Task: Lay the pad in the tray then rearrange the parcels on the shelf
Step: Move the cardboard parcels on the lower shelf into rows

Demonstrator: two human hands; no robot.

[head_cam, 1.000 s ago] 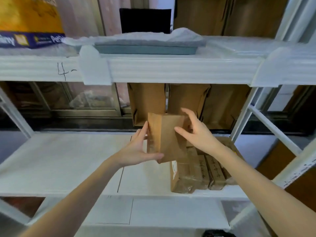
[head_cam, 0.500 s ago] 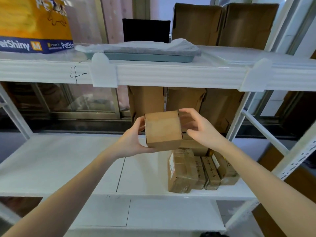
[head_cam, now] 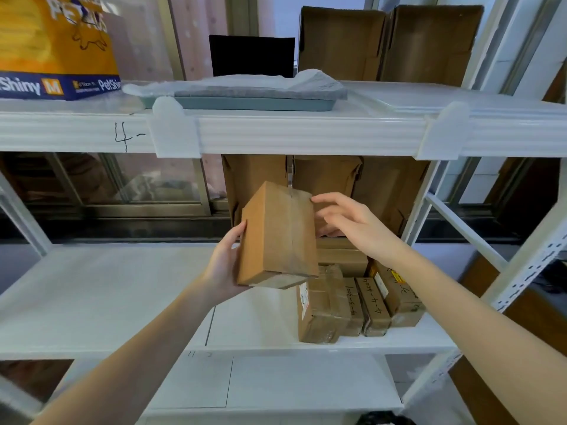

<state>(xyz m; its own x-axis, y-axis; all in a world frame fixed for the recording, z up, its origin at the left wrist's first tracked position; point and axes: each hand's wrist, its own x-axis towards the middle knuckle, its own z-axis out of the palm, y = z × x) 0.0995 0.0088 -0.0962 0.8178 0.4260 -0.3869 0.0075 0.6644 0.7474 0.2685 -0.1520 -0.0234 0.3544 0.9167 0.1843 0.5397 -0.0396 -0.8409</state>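
The white shelf (head_cam: 92, 289) carries taped parcels (head_cam: 352, 305) standing in a row at its front right corner. On the level above, a grey pad (head_cam: 254, 87) lies in a tray (head_cam: 251, 104). A cardboard box (head_cam: 277, 237) is held above the shelf, upright and tilted, in the left hand (head_cam: 224, 265), whose grip clasps its side. The right hand (head_cam: 352, 223) is spread loose, one fingertip at the box's top corner.

The cardboard parcel (head_cam: 277, 237), half a second ago held low and broad between both hands, now stands on end, tilted, above the shelf (head_cam: 101, 289). The left hand (head_cam: 225, 265) alone grips it along its left side. The right hand (head_cam: 346, 222) is off it, fingers spread, fingertips just beside its upper right corner.
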